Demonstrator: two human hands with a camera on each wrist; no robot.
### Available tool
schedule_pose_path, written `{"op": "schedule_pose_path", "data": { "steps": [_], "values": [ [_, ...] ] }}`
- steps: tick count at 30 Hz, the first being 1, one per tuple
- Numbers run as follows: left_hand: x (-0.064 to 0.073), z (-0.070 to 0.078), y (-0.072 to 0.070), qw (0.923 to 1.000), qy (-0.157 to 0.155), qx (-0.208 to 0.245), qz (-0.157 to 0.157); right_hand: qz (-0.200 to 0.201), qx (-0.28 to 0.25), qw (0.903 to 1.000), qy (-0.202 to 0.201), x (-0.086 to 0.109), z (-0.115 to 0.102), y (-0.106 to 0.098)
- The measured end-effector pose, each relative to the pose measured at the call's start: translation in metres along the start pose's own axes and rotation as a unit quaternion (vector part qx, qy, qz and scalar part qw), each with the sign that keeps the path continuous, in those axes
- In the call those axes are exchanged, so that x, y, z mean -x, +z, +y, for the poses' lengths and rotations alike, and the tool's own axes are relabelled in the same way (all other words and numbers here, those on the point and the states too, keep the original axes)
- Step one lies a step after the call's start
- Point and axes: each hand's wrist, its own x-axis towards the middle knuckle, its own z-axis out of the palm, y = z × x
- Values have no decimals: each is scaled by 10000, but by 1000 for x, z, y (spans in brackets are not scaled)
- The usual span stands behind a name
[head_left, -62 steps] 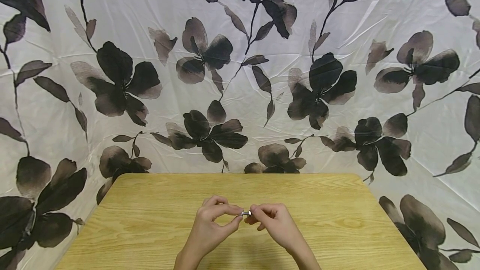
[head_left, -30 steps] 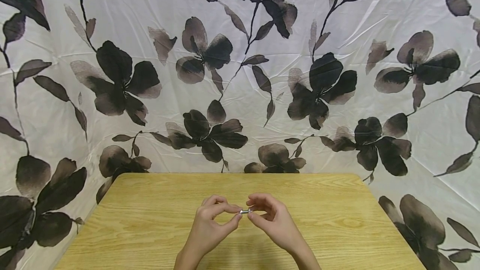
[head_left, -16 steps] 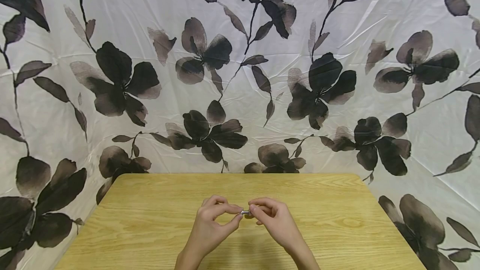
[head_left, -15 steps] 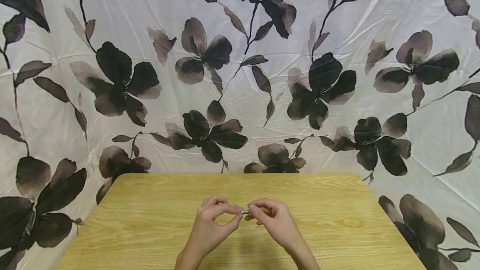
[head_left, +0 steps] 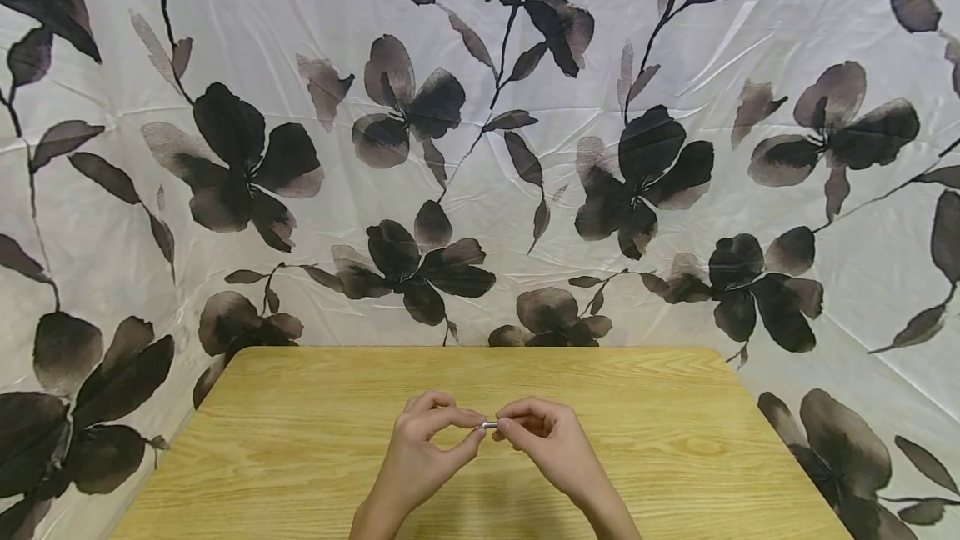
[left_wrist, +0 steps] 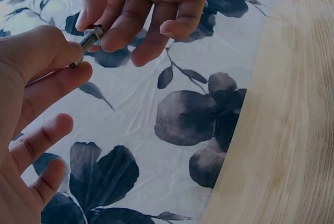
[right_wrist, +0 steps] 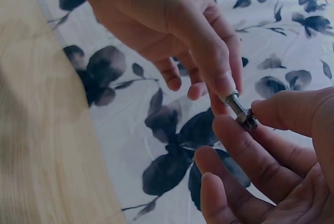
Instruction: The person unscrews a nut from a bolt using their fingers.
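Between fingertips (right_wrist: 223, 82), silvery threaded bolt (right_wrist: 237, 105)

Head cam decent, wrist cams murky

Head view's evenly lit, just a faint shadow on the bench (head_left: 637, 432) at 6 o'clock and some sheen off the floral cloth (head_left: 517, 215) around 2. The bolt (head_left: 491, 424) is barely a glint there. Wrist shots are way dimmer and bluish, brightest at 10 o'clock (left) and 2 (right).

The bolt (right_wrist: 236, 104) is silver, the worktop (head_left: 300, 448) yellow with wood grain; past its far edge, the white cloth (head_left: 558, 140) carries blackish-brown flowers (head_left: 652, 144).
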Motion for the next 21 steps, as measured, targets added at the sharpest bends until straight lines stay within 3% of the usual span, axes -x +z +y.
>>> {"op": "schedule_pose_path", "data": {
  "steps": [13,17,21],
  "values": [
    [1,2,0,9995,-311,31,-44,-10,100,9989,-467,0,2,0],
    [1,1,1,9997,-223,35,13,-21,43,9972,-741,0,3,-1],
    [0,1,1,9999,-126,41,95,84,11,9983,-582,0,1,-1]
  ]
}}
